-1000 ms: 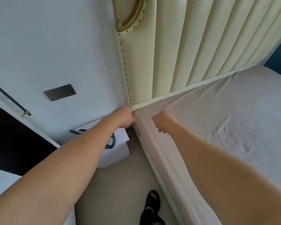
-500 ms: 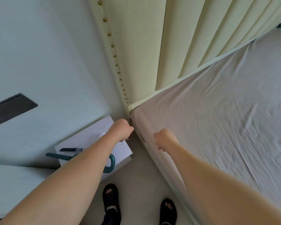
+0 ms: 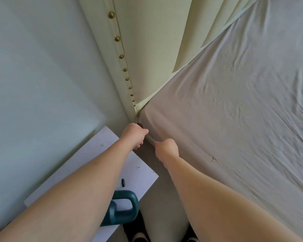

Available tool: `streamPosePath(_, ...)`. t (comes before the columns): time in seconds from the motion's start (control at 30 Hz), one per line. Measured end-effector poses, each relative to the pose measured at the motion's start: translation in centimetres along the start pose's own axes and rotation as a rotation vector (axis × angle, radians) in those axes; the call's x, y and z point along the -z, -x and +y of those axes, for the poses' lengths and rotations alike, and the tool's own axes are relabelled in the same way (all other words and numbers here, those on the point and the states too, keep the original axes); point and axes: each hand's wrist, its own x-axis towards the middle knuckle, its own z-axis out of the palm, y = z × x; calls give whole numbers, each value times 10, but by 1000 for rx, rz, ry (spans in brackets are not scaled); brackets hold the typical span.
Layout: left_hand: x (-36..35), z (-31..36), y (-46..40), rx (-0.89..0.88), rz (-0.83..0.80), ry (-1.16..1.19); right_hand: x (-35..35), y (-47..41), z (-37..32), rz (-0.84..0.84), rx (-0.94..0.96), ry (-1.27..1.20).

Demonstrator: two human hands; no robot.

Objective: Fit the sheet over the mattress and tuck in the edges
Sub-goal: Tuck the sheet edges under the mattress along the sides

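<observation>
A view from above, looking down along two bare forearms to the corner of a bed. A pale grey-pink, lightly creased cotton sheet [image 3: 234, 110] covers the top of the mattress [image 3: 148, 123] and drops over its side at the head-end corner, where the mattress meets a tall cream padded headboard [image 3: 147, 49] edged with a row of round brass studs [image 3: 121, 56].

The left hand [image 3: 134, 135] is down at that corner, knuckles up and fingers curled under, right against the sheet's lower edge — whether it actually holds fabric is hidden. The right hand [image 3: 166, 148] sits just beside it along the mattress side, also fisted, fingers curled round the sheet's bottom edge where a pale strip of the bed base [image 3: 151, 140] shows.

To the left of the bed, against a plain pale wall [image 3: 33, 75], stands a white flat-topped bedside table [image 3: 140, 172]. On it lie a small black round object [image 3: 123, 182] and a dark teal plastic item with a looped handle [image 3: 122, 208], partly under the left forearm. At the bottom edge, on a beige floor [image 3: 164, 215], the person's feet in black sandals [image 3: 138, 229] — only partly visible.
</observation>
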Motion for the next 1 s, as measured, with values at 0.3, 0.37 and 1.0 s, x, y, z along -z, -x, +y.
streamPosePath(0.3,-74,-21,-68,-83,-142,-197,-48,-66,34,17,-19,-28)
streamPosePath(0.37,-77,-24,-72,-125,-217,-82,-52,-69,36,-18,-84,-317)
streamPosePath(1.0,-48,-24,-84,-235,-225,-233,-62,-55,16,57,-360,-973)
